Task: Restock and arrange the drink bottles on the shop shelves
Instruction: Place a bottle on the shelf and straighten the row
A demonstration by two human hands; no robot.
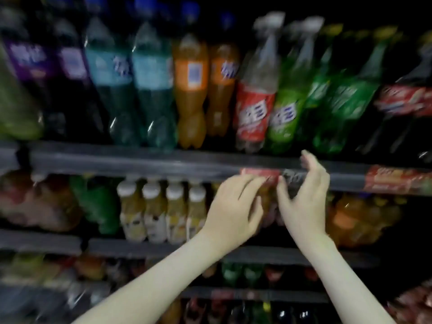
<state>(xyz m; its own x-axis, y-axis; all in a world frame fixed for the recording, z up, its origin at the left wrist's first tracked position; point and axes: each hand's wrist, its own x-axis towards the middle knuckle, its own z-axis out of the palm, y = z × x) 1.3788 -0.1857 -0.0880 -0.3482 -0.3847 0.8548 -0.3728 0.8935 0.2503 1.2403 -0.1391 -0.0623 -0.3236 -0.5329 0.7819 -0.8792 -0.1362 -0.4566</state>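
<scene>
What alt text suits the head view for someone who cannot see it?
Two bare hands, left hand and right hand, reach close together toward blurred bottles on a shop shelf. Large soft-drink bottles stand on the shelf above.

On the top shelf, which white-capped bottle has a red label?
The clear plastic bottle with the red label, right of the orange bottles; its white-capped neighbour has a green label.

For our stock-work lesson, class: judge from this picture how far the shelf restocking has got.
Done: the row of large plastic soft-drink bottles on top looks full. In hand: the left hand and right hand reach for a reddish bottle on the second shelf, right of the white-capped yellow juice bottles; grip unclear. Left: the lower shelves, too blurred to judge.
</scene>
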